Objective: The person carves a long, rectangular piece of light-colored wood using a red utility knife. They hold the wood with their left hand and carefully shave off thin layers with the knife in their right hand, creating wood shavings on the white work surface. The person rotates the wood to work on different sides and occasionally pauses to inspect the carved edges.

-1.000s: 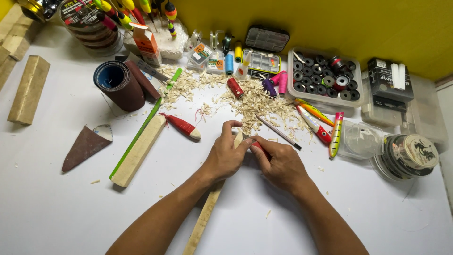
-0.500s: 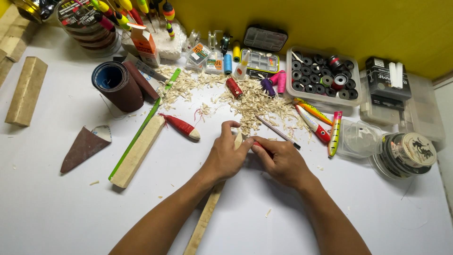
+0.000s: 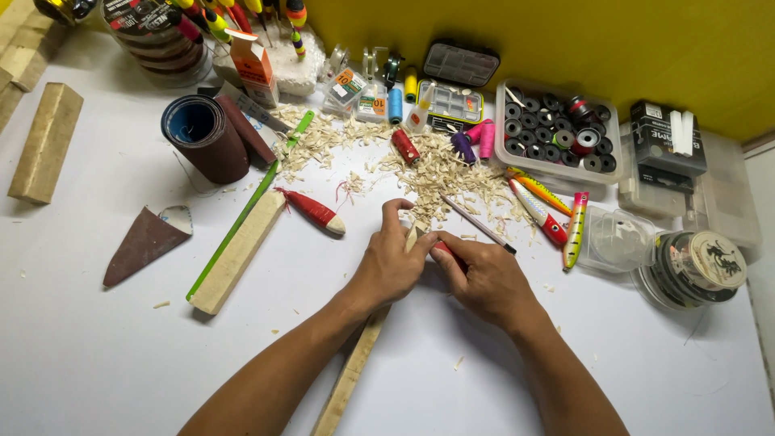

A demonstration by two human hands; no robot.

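The long wooden stick (image 3: pixel 355 367) lies on the white table (image 3: pixel 97 355), its long axis running from the near edge of the table, low and slightly left, up and to the right toward the pile of wood shavings (image 3: pixel 452 173); its far tip points at that pile and stops just short of it, hidden between the two hands. The left hand (image 3: pixel 391 262) is clamped over the stick's far end, fingers wrapped across the top and pressing it down on the table. The right hand (image 3: pixel 484 278) is closed around a small red-handled tool (image 3: pixel 446 250), touching the stick right beside the left thumb; the blade itself is hidden, so I cannot tell which way it faces. The risk, as I judge it, lies in that closeness: the tool works within touching range of the left fingers, and a slip off the grain could carry it into them. The stick's long free end near the table edge is unsupported by any hand, so a hard push could pivot it and spoil the cut. Just beyond the stick's tip a pencil (image 3: pixel 478 224) lies slantwise, and a sweep of the right hand could knock it into the painted fishing lures (image 3: pixel 539 206) to the right of the tip. Left of the stick rest a red lure blank (image 3: pixel 313 211) and a thicker wooden block (image 3: pixel 238 250), well apart from the hands.
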